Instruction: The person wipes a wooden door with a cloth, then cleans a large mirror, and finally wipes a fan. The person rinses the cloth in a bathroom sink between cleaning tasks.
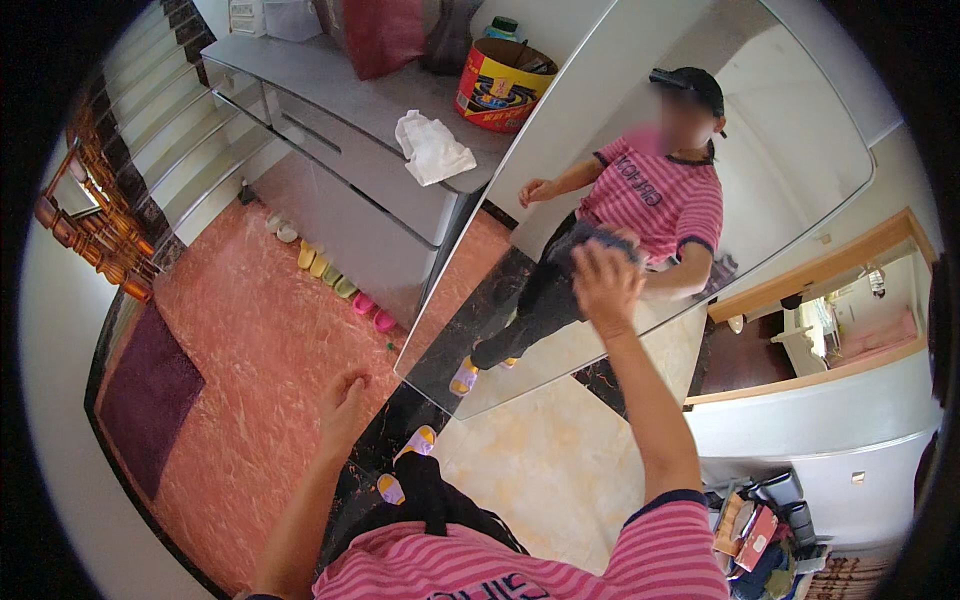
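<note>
A large frameless mirror with rounded corners stands tilted across the view before me. Against its glass my right hand presses a dark blue cloth, mostly covered by the fingers. My reflection fills the middle of the glass, in a pink striped shirt and a black cap. Lower left, my left hand hangs in the air over the reddish floor, loosely curled, with nothing seen in it. A crumpled white cloth lies on the grey cabinet top, near the mirror's left edge.
On the cabinet stand a red-and-yellow tub and a dark red bag. Several slippers line the cabinet's foot. Stairs rise at upper left; a purple mat lies below. A pile of boxes and bags sits lower right.
</note>
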Motion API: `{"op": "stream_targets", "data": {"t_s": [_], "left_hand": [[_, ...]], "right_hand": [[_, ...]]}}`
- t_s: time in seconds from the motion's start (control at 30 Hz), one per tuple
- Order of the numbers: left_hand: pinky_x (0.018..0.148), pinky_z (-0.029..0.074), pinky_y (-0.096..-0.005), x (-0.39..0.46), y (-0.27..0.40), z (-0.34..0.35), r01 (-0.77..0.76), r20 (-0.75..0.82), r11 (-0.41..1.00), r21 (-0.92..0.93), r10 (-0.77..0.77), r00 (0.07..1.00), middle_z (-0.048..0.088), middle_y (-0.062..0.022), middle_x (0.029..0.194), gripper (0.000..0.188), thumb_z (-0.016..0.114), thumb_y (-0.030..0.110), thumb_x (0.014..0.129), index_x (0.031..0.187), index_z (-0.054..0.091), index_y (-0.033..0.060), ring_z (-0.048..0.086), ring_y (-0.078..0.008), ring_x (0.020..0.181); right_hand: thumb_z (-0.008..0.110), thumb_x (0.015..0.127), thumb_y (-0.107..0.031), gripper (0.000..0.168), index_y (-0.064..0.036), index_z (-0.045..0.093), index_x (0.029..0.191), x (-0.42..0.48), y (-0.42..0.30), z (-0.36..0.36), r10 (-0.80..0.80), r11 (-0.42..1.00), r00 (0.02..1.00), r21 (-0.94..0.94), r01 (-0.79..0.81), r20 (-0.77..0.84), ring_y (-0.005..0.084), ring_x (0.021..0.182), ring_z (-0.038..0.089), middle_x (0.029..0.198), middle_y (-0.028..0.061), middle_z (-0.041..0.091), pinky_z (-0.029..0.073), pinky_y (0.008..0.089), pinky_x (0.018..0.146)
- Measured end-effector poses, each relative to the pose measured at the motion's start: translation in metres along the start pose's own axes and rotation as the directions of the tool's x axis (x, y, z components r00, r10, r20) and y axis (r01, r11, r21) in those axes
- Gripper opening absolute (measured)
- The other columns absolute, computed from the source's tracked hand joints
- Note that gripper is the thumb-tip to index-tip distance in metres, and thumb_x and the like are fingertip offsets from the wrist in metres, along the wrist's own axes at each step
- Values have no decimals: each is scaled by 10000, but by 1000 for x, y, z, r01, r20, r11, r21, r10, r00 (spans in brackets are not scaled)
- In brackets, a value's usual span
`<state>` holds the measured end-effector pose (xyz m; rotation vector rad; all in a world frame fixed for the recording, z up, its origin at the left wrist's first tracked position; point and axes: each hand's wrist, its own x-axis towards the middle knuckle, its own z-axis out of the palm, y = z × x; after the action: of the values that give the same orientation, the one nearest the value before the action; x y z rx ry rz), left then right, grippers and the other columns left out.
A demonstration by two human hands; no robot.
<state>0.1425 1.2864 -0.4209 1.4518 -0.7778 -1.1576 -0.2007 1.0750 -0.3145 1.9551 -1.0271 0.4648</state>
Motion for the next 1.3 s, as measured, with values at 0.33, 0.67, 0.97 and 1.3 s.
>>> {"op": "stream_targets", "data": {"t_s": [0.33, 0.67, 0.97, 1.3], "left_hand": [[807, 439, -254, -67, -52, -35, 77, -53, 996, -51, -80, 995, 604, -66, 944, 191, 481, 80, 883, 993, 589, -34, 562, -135, 889], [755, 451, -233, -96, -75, 9, 185, 41, 962, -200, -180, 983, 615, -67, 876, 201, 484, 96, 897, 1021, 590, -22, 580, -129, 841], [796, 461, -265, -125, -96, 5, 295, -92, 928, -227, -322, 942, 593, -68, 905, 189, 454, 94, 908, 1014, 581, 2, 575, -141, 854], [727, 466, -222, -152, -133, 58, 329, -297, 848, -415, -468, 832, 611, -31, 864, 186, 492, 106, 898, 1029, 585, 12, 587, -108, 796]], "right_hand": [[521, 749, -180, 293, -195, 593, 1033, -152, -79, 46, -376, 857, 877, 472, 207, 300, 200, 949, 467, 1039, -11, 529, 389, 353, 763], [666, 666, -190, 448, -173, 602, 1109, -9, 97, -72, 135, 988, 988, 79, -130, -68, 323, 1054, 470, 1165, 74, 500, 360, 490, 925], [579, 700, -174, 259, -135, 638, 949, -171, -40, 35, -339, 894, 868, 411, 177, 362, 211, 887, 473, 1028, 3, 524, 407, 356, 708], [633, 629, -89, 302, -96, 623, 931, -101, 17, -23, -320, 773, 912, 627, 94, 258, 264, 818, 527, 981, 54, 547, 431, 372, 687]]}}
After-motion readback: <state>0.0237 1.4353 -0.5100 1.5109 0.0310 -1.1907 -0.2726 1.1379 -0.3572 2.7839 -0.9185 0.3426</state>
